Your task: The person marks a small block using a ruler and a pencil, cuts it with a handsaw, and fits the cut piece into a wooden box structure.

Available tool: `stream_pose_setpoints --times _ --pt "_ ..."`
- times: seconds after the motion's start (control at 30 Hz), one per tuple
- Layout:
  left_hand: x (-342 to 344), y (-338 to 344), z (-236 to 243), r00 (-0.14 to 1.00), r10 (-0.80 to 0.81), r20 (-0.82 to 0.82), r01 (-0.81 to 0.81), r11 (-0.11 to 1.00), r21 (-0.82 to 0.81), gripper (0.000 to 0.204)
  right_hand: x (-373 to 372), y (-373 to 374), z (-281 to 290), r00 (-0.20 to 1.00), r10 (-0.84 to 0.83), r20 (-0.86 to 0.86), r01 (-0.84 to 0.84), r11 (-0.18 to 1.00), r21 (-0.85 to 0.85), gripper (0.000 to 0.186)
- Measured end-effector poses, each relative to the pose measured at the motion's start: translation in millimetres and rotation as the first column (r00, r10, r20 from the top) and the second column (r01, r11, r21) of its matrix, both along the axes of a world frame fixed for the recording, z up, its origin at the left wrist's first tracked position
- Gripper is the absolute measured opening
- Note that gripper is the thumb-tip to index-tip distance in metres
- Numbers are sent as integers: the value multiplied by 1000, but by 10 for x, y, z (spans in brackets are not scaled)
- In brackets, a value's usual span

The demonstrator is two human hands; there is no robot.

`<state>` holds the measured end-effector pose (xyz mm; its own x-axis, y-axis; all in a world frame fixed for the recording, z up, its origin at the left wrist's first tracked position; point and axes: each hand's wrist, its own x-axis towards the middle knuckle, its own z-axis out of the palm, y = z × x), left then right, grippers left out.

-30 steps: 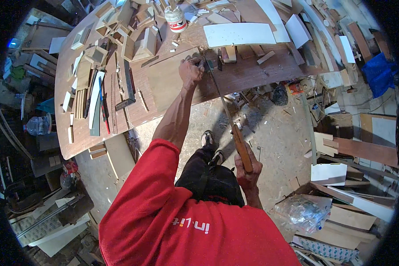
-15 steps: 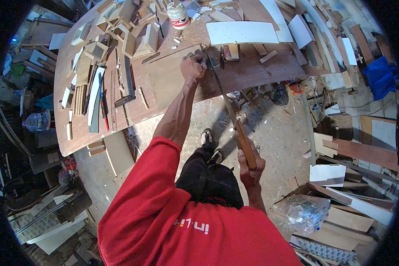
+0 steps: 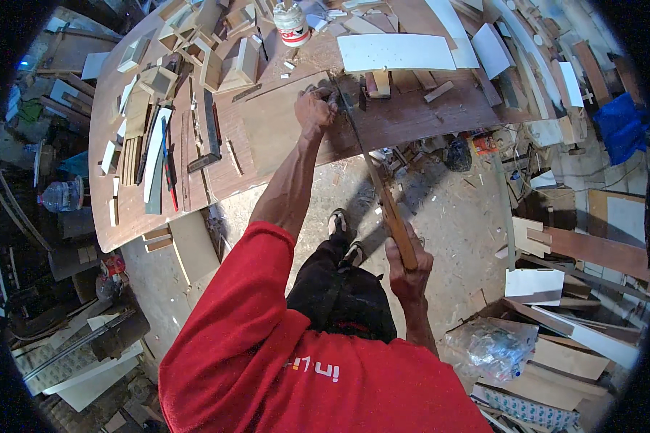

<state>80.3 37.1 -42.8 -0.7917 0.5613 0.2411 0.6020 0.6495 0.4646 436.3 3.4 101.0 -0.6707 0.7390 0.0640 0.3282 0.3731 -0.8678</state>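
Note:
My right hand (image 3: 410, 268) is wrapped round the wooden handle of a handsaw (image 3: 388, 209), low in front of me beyond the table's near edge. The narrow dark blade is seen edge-on and runs away from me over the tabletop. At its far end, just left of the blade, my left hand (image 3: 316, 110) rests with curled fingers above a flat brown board (image 3: 267, 133). Whatever those fingers grip is hidden. A white panel (image 3: 396, 53) lies beyond the blade to the right, with small wood blocks (image 3: 378, 84) by its near edge.
A white tub (image 3: 291, 25) stands at the back of the table (image 3: 231, 195). Wooden frames (image 3: 247, 61), a try square (image 3: 211, 133) and strips lie to the left. Offcuts and boards (image 3: 592, 252) pile up at right, beside a clear plastic bag (image 3: 491, 346).
My right hand and the saw have shifted slightly forward, away from me. My left hand stays in almost the same place.

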Motion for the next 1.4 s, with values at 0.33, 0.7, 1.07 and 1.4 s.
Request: stream_pose_setpoints --times 0.33,0.7,1.07,1.4 --pt "-35 86 -258 998 -8 -68 10 999 34 26 -53 -32 124 997 -53 60 64 978 -198 40" --pt "301 -191 -38 947 -154 -281 167 986 24 57 -195 58 19 996 -25 80 42 975 -219 41" --pt "322 -308 -45 961 -209 -181 226 971 80 59 -41 88 -120 993 -86 -85 77 992 -104 41" --pt "292 -195 -16 974 -139 -179 148 988 38 48 66 124 -263 996 -58 -64 54 997 -55 44"
